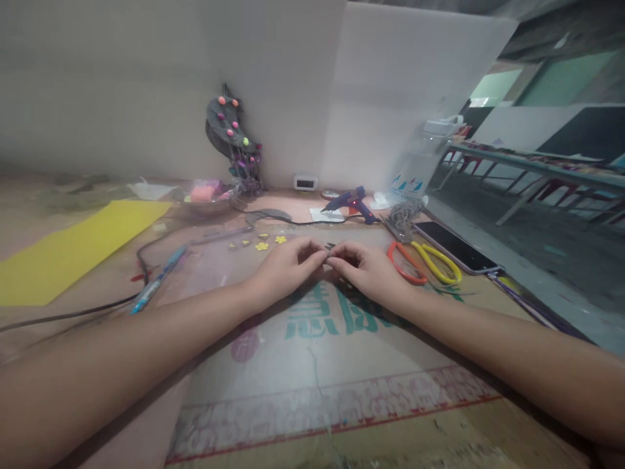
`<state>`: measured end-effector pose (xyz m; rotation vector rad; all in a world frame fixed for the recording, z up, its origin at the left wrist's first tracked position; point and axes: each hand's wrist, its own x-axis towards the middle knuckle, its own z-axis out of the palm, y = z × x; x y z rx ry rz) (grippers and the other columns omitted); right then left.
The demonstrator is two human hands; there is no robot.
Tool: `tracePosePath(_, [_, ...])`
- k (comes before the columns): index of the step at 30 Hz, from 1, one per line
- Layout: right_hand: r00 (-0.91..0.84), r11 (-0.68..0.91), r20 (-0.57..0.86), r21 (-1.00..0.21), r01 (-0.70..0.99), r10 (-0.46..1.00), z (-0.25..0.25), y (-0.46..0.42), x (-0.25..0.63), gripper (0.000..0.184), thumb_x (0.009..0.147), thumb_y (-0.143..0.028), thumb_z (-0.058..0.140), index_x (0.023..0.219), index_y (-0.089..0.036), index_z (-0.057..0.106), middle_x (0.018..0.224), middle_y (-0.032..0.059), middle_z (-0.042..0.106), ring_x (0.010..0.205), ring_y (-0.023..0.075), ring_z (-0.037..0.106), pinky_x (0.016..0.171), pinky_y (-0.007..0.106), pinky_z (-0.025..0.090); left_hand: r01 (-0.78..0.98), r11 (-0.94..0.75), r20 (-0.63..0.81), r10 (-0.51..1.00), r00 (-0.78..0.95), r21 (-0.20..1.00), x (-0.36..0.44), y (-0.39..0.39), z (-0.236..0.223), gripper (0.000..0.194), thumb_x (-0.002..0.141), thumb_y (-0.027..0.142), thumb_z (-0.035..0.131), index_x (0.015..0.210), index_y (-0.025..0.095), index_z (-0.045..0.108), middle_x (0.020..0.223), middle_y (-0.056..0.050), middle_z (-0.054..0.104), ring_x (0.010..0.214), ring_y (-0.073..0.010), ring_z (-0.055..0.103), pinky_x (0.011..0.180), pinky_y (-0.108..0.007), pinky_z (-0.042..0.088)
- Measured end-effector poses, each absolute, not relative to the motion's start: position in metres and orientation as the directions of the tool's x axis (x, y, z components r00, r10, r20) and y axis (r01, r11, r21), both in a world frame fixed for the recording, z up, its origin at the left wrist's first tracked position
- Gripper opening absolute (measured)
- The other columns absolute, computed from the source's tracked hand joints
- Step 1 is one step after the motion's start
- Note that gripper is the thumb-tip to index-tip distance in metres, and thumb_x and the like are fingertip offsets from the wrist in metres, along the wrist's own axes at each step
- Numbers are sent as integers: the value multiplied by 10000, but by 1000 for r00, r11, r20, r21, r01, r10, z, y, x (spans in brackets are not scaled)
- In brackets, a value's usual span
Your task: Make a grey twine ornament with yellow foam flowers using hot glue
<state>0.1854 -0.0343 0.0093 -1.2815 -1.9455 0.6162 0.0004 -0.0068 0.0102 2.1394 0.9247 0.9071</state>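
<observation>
Centrally, two bare hands meet fingertip to fingertip over a printed plastic-covered table (pixel 273 397). The left hand (pixel 288 266) and right hand (pixel 364 266) each pinch thumb against forefinger, with a small dark piece at their tips, too small to identify. Small yellow flower-shaped pieces (pixel 262 247) lie just beyond the left hand; orange-and-yellow-handled scissors (pixel 408 264) lie beside the right wrist.

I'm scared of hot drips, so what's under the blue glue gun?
A small piece of white paper shows under the nozzle of the glue gun. What its body covers can't be seen.
</observation>
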Motion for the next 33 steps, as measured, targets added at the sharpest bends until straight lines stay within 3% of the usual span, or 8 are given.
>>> tracePosePath(6, [-187,481,484,-606,633,855,36,-29,196,196,882,-328,525,950,-181,635,848,36,663,700,147,567,633,267,431,350,-540,326,794,512,766,0,-8,10,223,924,339,446,840,185,584,755,-12,682,715,-157,620,664,-259,466])
tracePosePath(8, [-148,469,519,-568,676,842,48,-22,207,178,874,-298,523,923,-176,643,809,31,662,693,149,565,648,275,429,342,-527,321,801,506,778,0,-7,9,232,928,356,443,839,188,575,739,-9,678,696,-155,618,659,-260,466])
tracePosePath(13, [-253,354,274,-436,828,928,54,-5,234,185,832,-288,577,939,-177,680,838,55,690,692,174,594,637,296,435,314,-509,323,810,490,801,0,-6,5,224,926,371,460,872,191,581,729,-1,685,678,-144,615,649,-251,459])
tracePosePath(16, [-368,391,132,-363,846,920,45,0,241,245,828,-358,609,991,-192,687,878,62,698,726,187,617,638,295,447,325,-506,318,814,487,799,0,-5,5,217,923,359,466,888,187,593,748,-5,688,683,-144,613,645,-250,453])
tracePosePath(21, [-496,515,204,-50,856,844,32,-2,235,206,858,-317,584,967,-194,710,937,79,691,867,221,618,736,309,448,321,-509,316,809,496,799,-1,-4,6,191,902,322,491,930,181,616,811,-20,694,718,-153,624,656,-255,458])
tracePosePath(25, [-486,464,250,143,874,838,31,-6,228,250,911,-211,459,892,-155,702,866,107,694,819,219,622,706,303,425,323,-504,310,811,497,801,-1,-3,5,184,889,312,511,951,180,623,855,-30,697,752,-161,639,666,-259,469])
tracePosePath(29, [-310,346,429,-5,938,849,39,-5,232,248,919,-252,445,995,-184,671,884,87,714,750,217,627,643,296,405,313,-504,315,810,494,805,-1,-2,3,187,895,324,505,896,172,614,856,-36,695,758,-162,642,648,-252,469])
tracePosePath(33, [-171,419,668,-231,878,725,50,-4,239,263,929,-251,411,1064,-178,625,949,90,699,827,218,628,726,317,441,306,-485,308,822,478,819,0,-2,2,192,894,338,508,871,172,602,860,-43,694,753,-164,648,629,-246,467])
